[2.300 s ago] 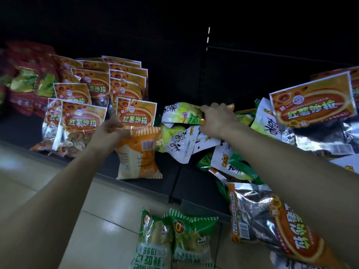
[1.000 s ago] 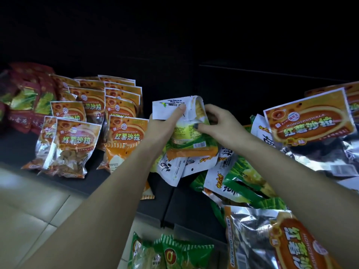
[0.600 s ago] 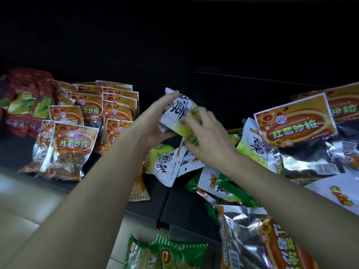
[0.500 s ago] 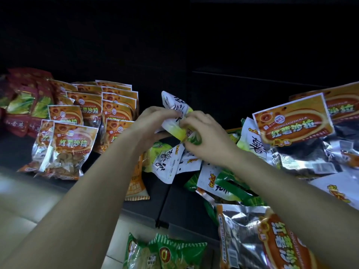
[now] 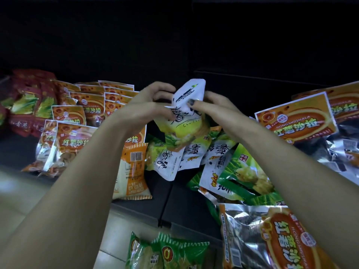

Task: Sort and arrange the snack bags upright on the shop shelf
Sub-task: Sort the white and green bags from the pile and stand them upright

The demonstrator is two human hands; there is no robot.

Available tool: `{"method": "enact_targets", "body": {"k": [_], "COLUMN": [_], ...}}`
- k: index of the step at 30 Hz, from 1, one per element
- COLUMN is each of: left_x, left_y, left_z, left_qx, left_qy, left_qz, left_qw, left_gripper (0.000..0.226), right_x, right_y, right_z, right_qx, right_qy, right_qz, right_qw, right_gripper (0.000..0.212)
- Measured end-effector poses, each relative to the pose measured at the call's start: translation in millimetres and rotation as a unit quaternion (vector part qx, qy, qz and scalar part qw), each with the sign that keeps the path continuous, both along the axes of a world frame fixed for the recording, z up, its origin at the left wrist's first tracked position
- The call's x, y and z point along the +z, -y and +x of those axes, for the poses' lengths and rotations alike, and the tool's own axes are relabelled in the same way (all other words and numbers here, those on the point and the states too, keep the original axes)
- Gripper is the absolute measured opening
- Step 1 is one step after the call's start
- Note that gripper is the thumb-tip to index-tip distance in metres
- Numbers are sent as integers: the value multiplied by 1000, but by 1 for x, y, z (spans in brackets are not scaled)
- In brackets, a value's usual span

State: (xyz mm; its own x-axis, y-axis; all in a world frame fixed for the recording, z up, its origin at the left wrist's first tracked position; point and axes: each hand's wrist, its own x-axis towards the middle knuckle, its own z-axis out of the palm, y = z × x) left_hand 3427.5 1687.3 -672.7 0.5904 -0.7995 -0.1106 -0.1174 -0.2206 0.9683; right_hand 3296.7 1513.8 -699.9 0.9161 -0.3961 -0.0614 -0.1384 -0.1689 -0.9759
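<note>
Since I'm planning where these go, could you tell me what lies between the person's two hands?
In the head view, a white and green snack bag sits between the left hand and right hand; both grip it.

Glossy plastic film on the white-and-green bag (image 5: pixel 184 121); shiny silver foil on the orange bag (image 5: pixel 252 235); matt dark shelf (image 5: pixel 174 200); smooth pale floor tiles (image 5: pixel 29 191).

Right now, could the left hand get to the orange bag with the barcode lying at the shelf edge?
Probably yes, but not this instant. The left hand grips the white and green bag together with the right hand. The orange bag lies uncovered just below the left forearm, so letting go first should suffice.
</note>
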Motion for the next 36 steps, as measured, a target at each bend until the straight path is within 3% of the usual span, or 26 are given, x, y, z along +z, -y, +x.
{"method": "enact_targets", "body": {"k": [4, 9, 11, 13, 16, 20, 23, 26, 31, 34, 36], "left_x": [-3, -14, -24, -37, -57, -68, -72, -73, -111, -144, -159], "left_y": [0, 10, 16, 23, 26, 26, 29, 41, 50, 45, 45], "left_z": [5, 7, 10, 10, 10, 27, 42, 51, 59, 49, 43], "left_qx": [41, 200, 246, 229, 187, 223, 244, 253, 241, 200, 161], "left_qy": [-37, -18, -72, -104, -61, -1, 11, 33, 119, 207, 246], "left_qz": [-56, -116, -157, -145, -93, -103, -122, -133, -33, 15, 31], "left_qw": [997, 973, 954, 957, 976, 969, 962, 958, 963, 957, 955], "left_gripper": [75, 69, 69, 64, 38, 22, 26, 36, 72, 63, 61], "right_x": [-8, -21, -25, -30, -39, -46, -47, -58, -90, -100, -100], "right_y": [-2, -6, -7, -10, -12, -4, 2, 2, 3, 9, 9], "right_z": [2, 11, 16, 23, 33, 41, 50, 70, 104, 119, 126], "right_qx": [-26, -110, -163, -220, -237, -112, -94, -165, -254, -260, -268], "right_qy": [48, 71, 80, 97, 87, 49, 37, 51, 12, -23, -24], "right_qz": [52, 33, 20, 23, 28, 77, 32, -7, -9, 12, 28], "right_qw": [997, 991, 983, 970, 967, 989, 994, 985, 967, 965, 963], "right_gripper": [27, 18, 20, 24, 21, 31, 27, 13, 10, 17, 10]}}
